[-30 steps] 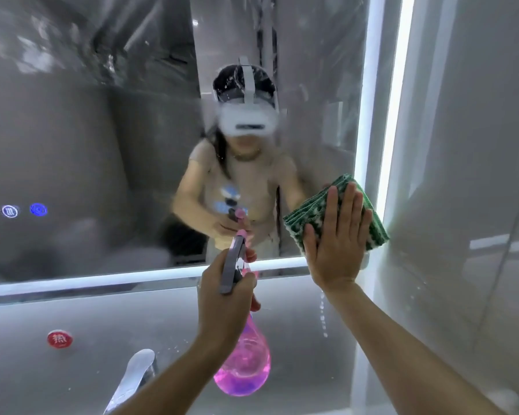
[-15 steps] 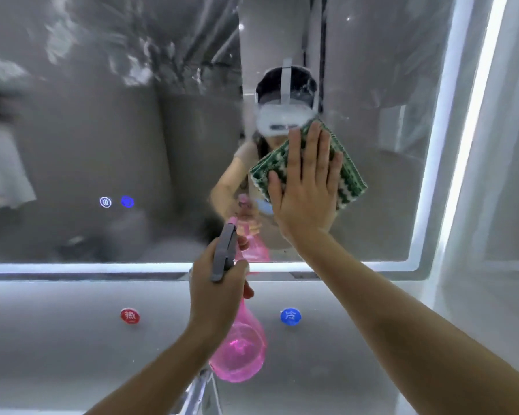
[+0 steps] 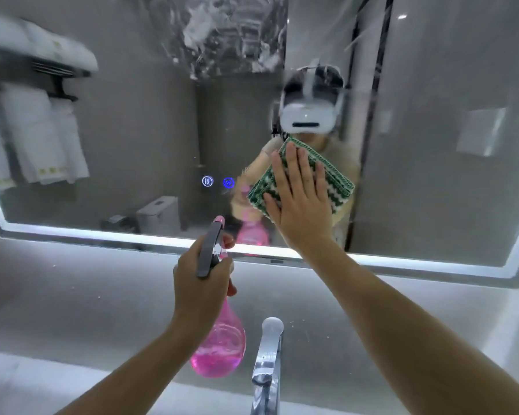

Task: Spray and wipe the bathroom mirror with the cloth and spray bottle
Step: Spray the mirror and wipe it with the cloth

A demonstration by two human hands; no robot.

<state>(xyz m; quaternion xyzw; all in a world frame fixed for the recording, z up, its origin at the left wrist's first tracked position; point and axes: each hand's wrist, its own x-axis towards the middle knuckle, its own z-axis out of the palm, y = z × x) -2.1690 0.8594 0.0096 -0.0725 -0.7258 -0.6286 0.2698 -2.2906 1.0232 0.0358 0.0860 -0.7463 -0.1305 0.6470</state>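
Right hand point(image 3: 300, 202), flat, has swept the cloth point(image 3: 336, 178) leftward from the mirror point(image 3: 117, 130) edge; left hand point(image 3: 198, 289) grips the spray bottle point(image 3: 219, 345); wiping progresses.

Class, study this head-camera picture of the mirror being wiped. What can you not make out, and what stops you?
- Cloth: its middle is covered by the flat right hand, head view.
- Spray bottle: neck and trigger hidden inside the left hand.
- Faucet: its base is cut off by the bottom edge.
- Mirror: its top is cut off by the frame; the upper streaks are blurred.
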